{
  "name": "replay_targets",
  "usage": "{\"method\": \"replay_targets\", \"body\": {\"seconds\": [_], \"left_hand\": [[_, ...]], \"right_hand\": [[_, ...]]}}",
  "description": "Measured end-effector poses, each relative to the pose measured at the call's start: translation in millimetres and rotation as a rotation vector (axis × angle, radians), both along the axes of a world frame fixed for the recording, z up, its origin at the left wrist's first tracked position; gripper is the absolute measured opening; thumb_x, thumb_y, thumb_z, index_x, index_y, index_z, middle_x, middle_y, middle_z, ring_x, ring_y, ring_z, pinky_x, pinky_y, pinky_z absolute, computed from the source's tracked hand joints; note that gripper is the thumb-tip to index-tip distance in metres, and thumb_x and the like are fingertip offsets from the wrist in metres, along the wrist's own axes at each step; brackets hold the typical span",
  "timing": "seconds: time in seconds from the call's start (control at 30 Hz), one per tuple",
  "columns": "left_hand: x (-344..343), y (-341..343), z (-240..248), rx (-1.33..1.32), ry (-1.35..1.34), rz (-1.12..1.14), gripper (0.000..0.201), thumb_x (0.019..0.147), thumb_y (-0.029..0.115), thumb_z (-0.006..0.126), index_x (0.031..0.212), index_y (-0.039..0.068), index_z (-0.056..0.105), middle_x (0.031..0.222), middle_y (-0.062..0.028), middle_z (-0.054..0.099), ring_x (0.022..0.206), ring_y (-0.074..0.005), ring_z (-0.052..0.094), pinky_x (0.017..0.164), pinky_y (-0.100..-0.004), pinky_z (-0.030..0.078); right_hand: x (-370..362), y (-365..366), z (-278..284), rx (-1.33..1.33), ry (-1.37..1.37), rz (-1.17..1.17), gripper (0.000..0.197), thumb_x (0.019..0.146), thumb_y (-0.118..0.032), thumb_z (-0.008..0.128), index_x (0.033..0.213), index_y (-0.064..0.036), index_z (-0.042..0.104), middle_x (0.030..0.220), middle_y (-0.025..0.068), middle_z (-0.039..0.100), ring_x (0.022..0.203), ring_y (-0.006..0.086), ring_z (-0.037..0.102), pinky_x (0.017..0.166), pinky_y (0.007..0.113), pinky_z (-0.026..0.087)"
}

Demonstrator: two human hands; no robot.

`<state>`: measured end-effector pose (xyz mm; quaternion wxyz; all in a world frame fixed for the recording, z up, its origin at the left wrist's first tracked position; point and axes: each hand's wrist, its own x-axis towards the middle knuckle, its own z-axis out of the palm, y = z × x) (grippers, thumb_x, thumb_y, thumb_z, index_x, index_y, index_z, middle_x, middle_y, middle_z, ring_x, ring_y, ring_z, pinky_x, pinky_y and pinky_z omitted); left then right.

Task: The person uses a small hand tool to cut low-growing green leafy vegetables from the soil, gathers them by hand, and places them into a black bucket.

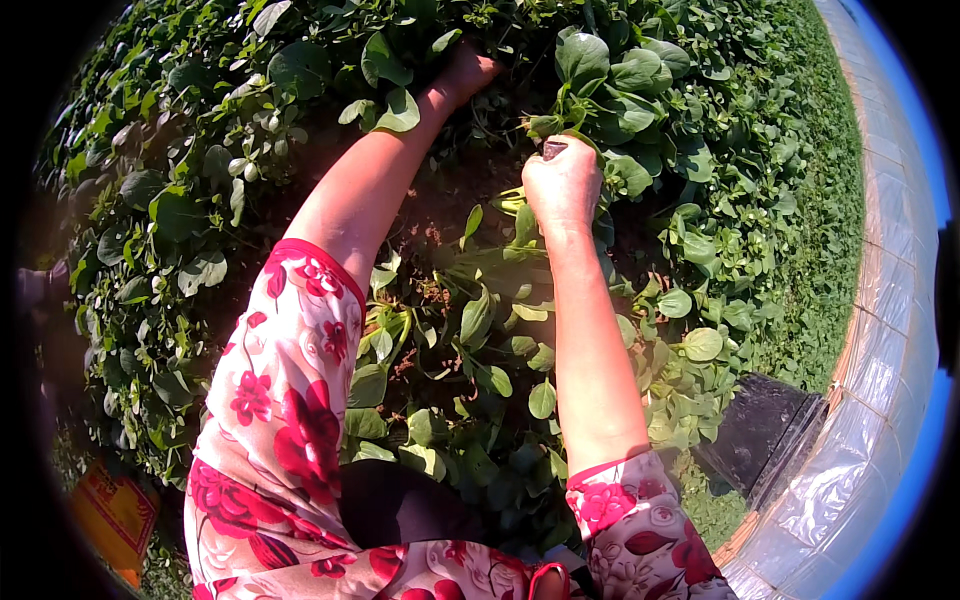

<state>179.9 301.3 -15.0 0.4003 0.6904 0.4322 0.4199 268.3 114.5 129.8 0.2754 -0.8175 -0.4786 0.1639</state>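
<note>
My left hand [468, 72] reaches in among the leafy greens [300, 68] at the far side. Leaves and shadow hide its fingers, so whether it grips a stem does not show. To its right, my right hand [563, 188] is closed in a fist round a tool with a dark handle [553, 150]. Only the handle's end sticks out by the thumb; any blade is hidden. A clump of broad round leaves [610, 85] stands just beyond this fist. Between my forearms, loose-looking greens [480, 318] with pale stems lie over brown soil [425, 235].
A black plastic container [760, 430] sits at the lower right. Behind it runs a wall of clear plastic sheeting [890, 300], curving along the right side. A yellow and red bag [112, 515] lies at the lower left. Dense plants [180, 215] cover the left.
</note>
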Motion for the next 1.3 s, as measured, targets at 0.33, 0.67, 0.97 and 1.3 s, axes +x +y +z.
{"method": "replay_targets", "body": {"seconds": [0.33, 0.67, 0.97, 1.3], "left_hand": [[-7.1, 0.8, -12.0, 0.475, 0.352, 0.009, 0.023, 0.075, 0.020, 0.061, 0.092, 0.005, 0.066, 0.093, -0.0157, 0.066, 0.085, -0.0351, 0.061, 0.075, -0.0388, 0.049], [29.5, -45.5, 55.2, 0.140, 0.174, -0.024, 0.047, 0.074, 0.038, 0.067, 0.108, 0.006, 0.062, 0.103, -0.0155, 0.065, 0.095, -0.0320, 0.061, 0.084, -0.0376, 0.048], [30.8, 7.0, -10.5, -0.042, 0.287, 0.193, 0.041, 0.068, 0.021, 0.061, 0.103, -0.001, 0.056, 0.100, -0.0249, 0.061, 0.095, -0.0413, 0.059, 0.080, -0.0461, 0.050], [10.0, -16.6, 5.3, 0.162, -0.267, 0.161, 0.030, 0.075, 0.016, 0.057, 0.100, 0.000, 0.059, 0.097, -0.0195, 0.064, 0.090, -0.0354, 0.061, 0.078, -0.0371, 0.048]], "right_hand": [[-0.9, 25.6, -28.6, 0.007, 0.033, 0.062, 0.008, 0.066, -0.006, 0.054, 0.066, 0.0020, 0.054, 0.058, 0.0159, 0.055, 0.055, 0.0300, 0.052, 0.057, 0.037, 0.044], [20.2, 35.7, -30.0, -0.173, -0.400, 0.371, 0.030, 0.071, -0.005, 0.059, 0.100, -0.0012, 0.065, 0.088, 0.0219, 0.066, 0.088, 0.0357, 0.064, 0.082, 0.041, 0.051], [3.3, 17.6, -15.5, -0.170, -0.016, 0.144, 0.033, 0.066, -0.006, 0.053, 0.096, -0.0015, 0.067, 0.082, 0.0178, 0.067, 0.081, 0.0342, 0.065, 0.075, 0.037, 0.051], [-20.6, 42.6, -6.2, -0.223, -0.328, 0.360, 0.031, 0.071, -0.008, 0.059, 0.101, -0.0034, 0.066, 0.086, 0.0217, 0.066, 0.086, 0.0357, 0.064, 0.081, 0.042, 0.051]]}}
